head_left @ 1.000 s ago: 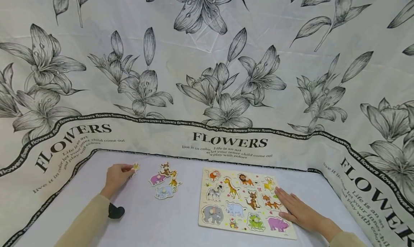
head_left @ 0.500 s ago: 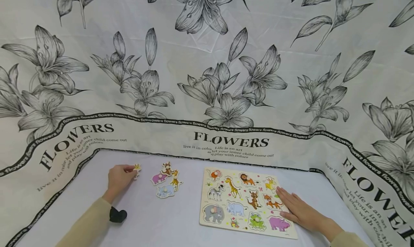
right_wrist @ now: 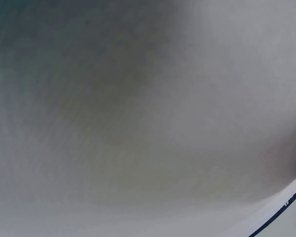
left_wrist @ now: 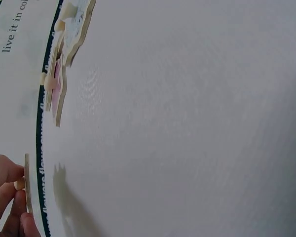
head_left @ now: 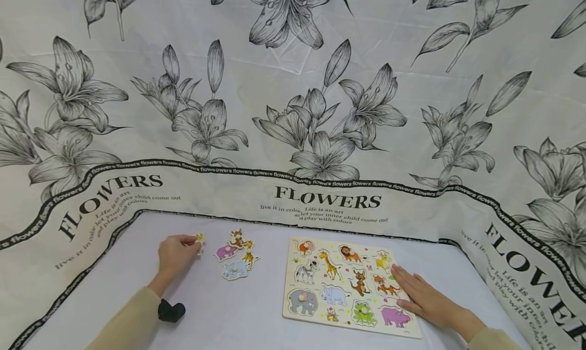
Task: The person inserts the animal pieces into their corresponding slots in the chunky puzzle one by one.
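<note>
My left hand [head_left: 179,256] pinches a yellow animal puzzle piece [head_left: 200,241] by its small knob. In the left wrist view that piece [left_wrist: 28,185] is edge-on, held upright, its printed face hidden. Right of it lies a cluster of loose pieces: a kangaroo [head_left: 237,236], a purple hippo [head_left: 224,253], a giraffe [head_left: 249,254] and a light blue rhino [head_left: 234,270]. My right hand [head_left: 428,300] rests with straight fingers on the right edge of the wooden animal puzzle board [head_left: 290,279]. The right wrist view shows mostly blurred white cloth.
Knobbed pieces such as the elephant [head_left: 302,303], frog [head_left: 363,313] and lion [head_left: 351,254] sit in the board. A black object [head_left: 171,311] is beside the left sleeve. A flower-printed curtain [head_left: 238,192] stands behind the white table [head_left: 229,314].
The left hand has shifted slightly right with the yellow piece, toward the loose cluster. The head view has moved a little. The right hand keeps its place on the board.
</note>
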`<state>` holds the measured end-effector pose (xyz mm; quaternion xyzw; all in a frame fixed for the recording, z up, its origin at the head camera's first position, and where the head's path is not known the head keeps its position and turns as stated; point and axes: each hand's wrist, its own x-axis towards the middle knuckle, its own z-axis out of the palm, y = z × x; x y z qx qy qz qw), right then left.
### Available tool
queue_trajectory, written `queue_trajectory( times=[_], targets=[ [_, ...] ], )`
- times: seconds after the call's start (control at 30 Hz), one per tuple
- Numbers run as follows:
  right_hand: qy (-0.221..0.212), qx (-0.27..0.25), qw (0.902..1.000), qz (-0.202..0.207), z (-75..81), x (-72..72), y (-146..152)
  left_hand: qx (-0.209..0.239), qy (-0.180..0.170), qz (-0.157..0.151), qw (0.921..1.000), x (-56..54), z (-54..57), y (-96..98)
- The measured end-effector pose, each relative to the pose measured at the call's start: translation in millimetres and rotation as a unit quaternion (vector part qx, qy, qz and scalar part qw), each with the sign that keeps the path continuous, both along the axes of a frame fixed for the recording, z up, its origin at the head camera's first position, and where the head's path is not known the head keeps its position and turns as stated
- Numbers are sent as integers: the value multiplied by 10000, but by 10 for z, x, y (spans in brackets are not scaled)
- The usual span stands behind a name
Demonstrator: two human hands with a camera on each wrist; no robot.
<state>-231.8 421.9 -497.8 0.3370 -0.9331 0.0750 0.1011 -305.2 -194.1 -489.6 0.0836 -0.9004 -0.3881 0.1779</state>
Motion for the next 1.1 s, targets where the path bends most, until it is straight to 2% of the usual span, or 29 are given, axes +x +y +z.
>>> queue_trajectory(
  times=[0.13, 0.57, 0.9, 1.1],
  targets=[
    [-11, 24, 10000, -9, 3, -1, 0, 75, -34, -52, 10000, 31, 36, 105],
    [-61, -11, 10000, -27, 15, 10, -14, 146, 276, -473, 9984, 89, 153, 459],
    [-291, -18, 9995, -130, -5, 4, -11, 451, 530, -766, 9946, 111, 145, 811],
    [-257, -23, 9996, -145, -7, -4, -1, 587, 642, -964, 9915, 104, 149, 1039]
  ],
)
